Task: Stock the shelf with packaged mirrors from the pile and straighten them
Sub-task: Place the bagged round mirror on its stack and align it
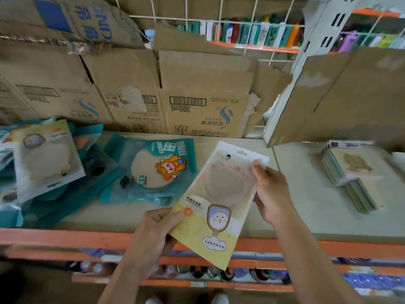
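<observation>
Yellow-and-white flat packaged mirror (221, 194) hangs above the beige shelf's (295, 194) front edge, its long axis tilted up to the right. The left hand (151, 229) pinches its lower left edge and the right hand's (271, 191) fingers (258, 170) curl round its upper right edge. The neat stack of packs (350, 176) lies to the right, nearer the right hand.
</observation>
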